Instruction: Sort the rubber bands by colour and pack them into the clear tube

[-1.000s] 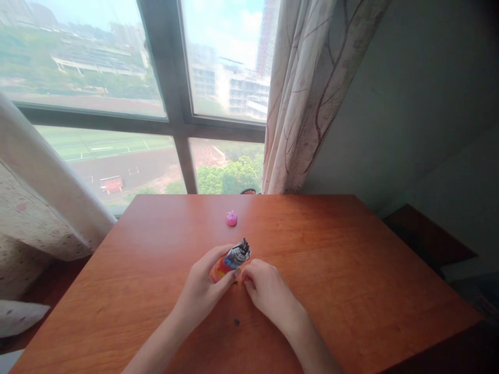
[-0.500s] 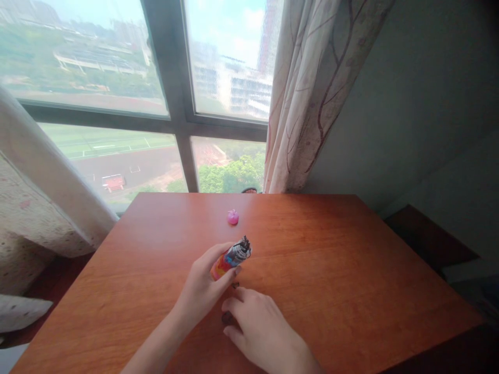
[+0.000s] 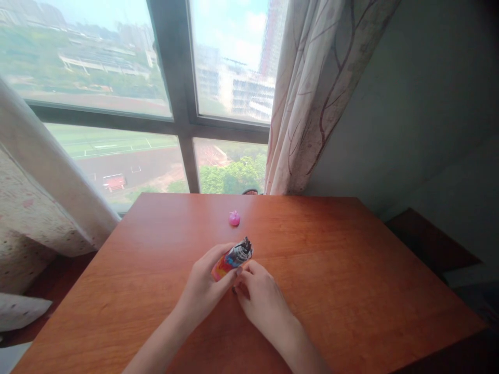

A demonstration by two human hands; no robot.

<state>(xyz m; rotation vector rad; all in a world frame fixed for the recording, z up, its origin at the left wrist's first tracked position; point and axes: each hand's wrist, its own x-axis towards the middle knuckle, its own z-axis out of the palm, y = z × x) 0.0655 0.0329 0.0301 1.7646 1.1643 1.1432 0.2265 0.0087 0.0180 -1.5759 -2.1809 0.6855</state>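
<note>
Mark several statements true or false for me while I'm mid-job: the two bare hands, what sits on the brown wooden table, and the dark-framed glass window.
1. The left hand holds a multicoloured printed cylinder with a dark, ragged end. True.
2. The right hand is spread flat on the brown wooden table. False: its fingers are curled, close to the cylinder.
3. A small, round pink object sits on the table beyond both hands. True.
4. The cylinder stands upright. False: it is tilted, dark end up and to the right.
5. Pale patterned fabric curtains hang either side of the dark-framed glass window. True.
</note>
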